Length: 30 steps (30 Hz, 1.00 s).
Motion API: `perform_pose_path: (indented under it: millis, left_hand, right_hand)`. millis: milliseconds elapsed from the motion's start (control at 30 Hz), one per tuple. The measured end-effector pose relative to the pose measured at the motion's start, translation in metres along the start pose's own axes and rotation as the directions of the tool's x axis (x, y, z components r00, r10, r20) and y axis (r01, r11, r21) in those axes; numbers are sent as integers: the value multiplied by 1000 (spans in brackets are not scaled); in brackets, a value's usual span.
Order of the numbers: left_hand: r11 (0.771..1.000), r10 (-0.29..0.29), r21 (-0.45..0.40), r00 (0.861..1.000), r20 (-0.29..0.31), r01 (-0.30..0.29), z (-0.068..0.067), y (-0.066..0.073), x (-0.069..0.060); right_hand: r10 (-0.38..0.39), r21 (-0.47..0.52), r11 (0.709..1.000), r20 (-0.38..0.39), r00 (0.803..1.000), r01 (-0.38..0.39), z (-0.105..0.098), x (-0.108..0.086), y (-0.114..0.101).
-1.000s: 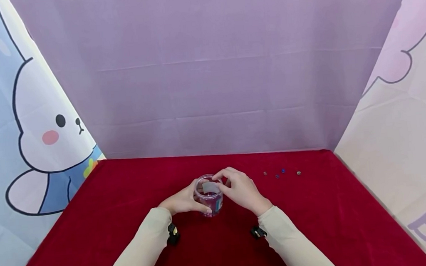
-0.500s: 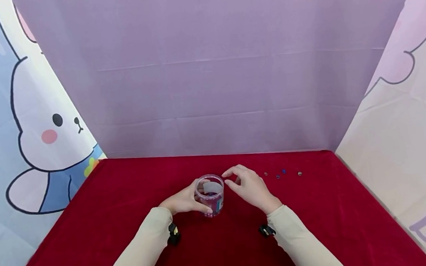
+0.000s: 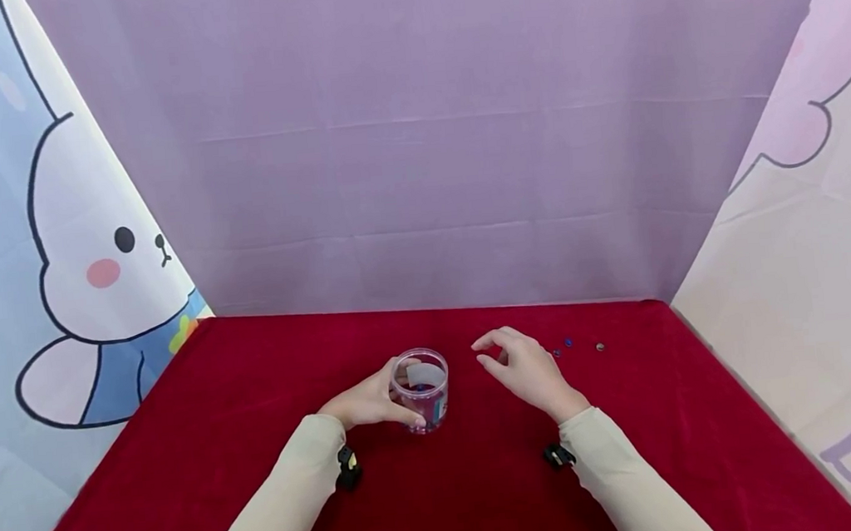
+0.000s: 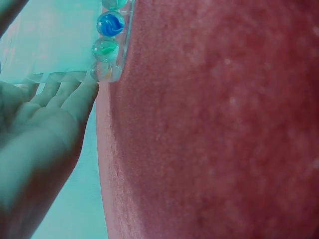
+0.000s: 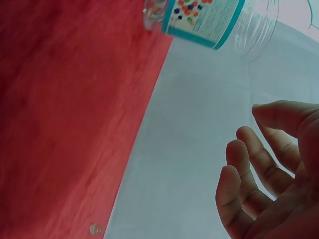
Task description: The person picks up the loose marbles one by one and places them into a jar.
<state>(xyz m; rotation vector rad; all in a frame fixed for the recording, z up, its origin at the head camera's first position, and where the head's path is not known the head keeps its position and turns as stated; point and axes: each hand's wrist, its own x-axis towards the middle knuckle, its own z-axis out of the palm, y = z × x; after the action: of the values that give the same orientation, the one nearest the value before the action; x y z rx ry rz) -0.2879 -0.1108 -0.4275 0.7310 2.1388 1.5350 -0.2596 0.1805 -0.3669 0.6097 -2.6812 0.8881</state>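
Observation:
A clear plastic jar point(image 3: 436, 405), open at the top, stands upright on the red cloth. My left hand point(image 3: 368, 399) holds it from the left side, thumb in front and fingers behind. Several glass marbles lie along the jar's bottom, among them a blue-swirled marble point(image 4: 110, 24) and a green-swirled marble point(image 4: 105, 50). The jar's printed label point(image 5: 202, 20) shows in the right wrist view. To the right of the jar, my right hand point(image 3: 532, 374) hovers with loosely bent fingers, thumb and index apart, nothing seen between them.
Past my right hand, a blue marble point(image 3: 568, 342), a dark marble point(image 3: 557, 353) and a pale marble point(image 3: 600, 347) lie on the red cloth point(image 3: 678, 429). A purple curtain point(image 3: 418, 174) hangs behind the table, with printed cloth on both sides.
My right hand has moved rightward from the jar's rim toward the loose marbles, and its fingers have left the jar. The left hand and jar have stayed in place.

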Motion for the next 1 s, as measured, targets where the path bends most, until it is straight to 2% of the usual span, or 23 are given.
perform_pose_path:
  millis: [300, 533, 833, 1000]
  left_hand:
    - [1000, 5, 0, 1000, 4, -5, 0, 0, 1]
    - [1000, 5, 15, 1000, -4, -5, 0, 0, 0]
    - [1000, 2, 13, 1000, -6, -2, 0, -1, 0]
    - [1000, 7, 11, 1000, -4, -7, 0, -2, 0]
  right_hand:
    - [49, -46, 998, -2, 999, -49, -14, -5, 20]
    - [101, -89, 991, 2, 995, -100, -24, -10, 45]
    - [99, -88, 991, 6, 995, -98, -40, -17, 71]
    - [135, -104, 986, 6, 991, -133, -51, -20, 90]
